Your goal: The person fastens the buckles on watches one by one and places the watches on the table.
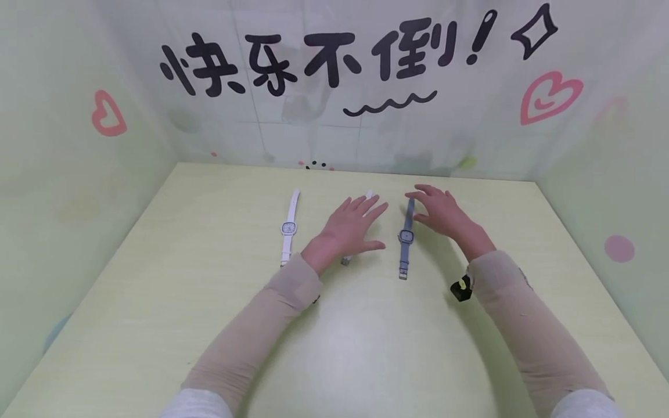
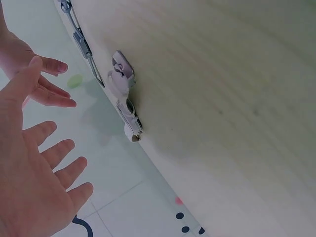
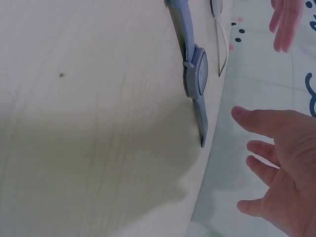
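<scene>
My left hand (image 1: 347,226) hovers above the middle watch, palm down and fingers spread, holding nothing. That watch hides mostly behind the hand in the head view; only its strap's pale tip and its buckle end (image 1: 345,260) show. In the left wrist view the pale watch (image 2: 123,94) lies apart from the fingers (image 2: 61,153). The blue-grey watch (image 1: 406,236) lies lengthwise on the table, strap laid out straight. My right hand (image 1: 441,210) is over the far end of its strap, fingers loosely bent and holding nothing. A white watch (image 1: 288,228) lies to the left.
The pale wooden table (image 1: 157,302) runs back to a printed wall sheet (image 1: 334,133) with black characters and hearts. Similar sheets stand at both sides. A small black device (image 1: 462,288) sits at my right wrist.
</scene>
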The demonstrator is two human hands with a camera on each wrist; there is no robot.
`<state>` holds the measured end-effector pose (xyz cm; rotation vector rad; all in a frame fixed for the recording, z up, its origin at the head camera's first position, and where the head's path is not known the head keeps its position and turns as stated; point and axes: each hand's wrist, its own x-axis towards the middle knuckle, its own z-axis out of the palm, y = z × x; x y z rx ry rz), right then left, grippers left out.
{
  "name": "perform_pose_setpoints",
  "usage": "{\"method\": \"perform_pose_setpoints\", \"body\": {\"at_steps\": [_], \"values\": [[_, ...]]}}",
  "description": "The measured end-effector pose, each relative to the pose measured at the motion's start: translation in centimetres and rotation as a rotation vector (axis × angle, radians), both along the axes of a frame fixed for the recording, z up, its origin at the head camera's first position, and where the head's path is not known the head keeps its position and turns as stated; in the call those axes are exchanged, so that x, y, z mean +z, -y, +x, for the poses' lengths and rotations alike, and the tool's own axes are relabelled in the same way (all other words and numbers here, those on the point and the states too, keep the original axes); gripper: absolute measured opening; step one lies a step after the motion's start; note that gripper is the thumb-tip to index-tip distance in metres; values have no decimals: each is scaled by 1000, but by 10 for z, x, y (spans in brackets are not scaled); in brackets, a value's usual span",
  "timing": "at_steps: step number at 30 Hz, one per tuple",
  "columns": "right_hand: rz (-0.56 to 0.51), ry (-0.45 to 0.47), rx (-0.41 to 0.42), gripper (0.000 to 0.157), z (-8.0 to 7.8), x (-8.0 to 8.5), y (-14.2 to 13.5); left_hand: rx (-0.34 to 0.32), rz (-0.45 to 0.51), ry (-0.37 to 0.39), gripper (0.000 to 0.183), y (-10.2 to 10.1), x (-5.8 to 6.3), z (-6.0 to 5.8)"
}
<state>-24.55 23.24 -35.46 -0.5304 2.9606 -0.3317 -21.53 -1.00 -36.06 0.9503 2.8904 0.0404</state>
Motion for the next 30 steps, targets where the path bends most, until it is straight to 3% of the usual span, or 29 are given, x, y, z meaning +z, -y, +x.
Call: {"method": "perform_pose_setpoints", "body": {"at_steps": [13,21,30], "values": [[-2,-25,42,51,-1,-6,-5,-42,-5,24,82,-11,1,3],[-41,-3,47,49,-1,-10,-6,38,61,140,77,-21,-4,5],[-80,35,16,51,1,-9,-7,107,103,172,73,-30,-6,8]]}}
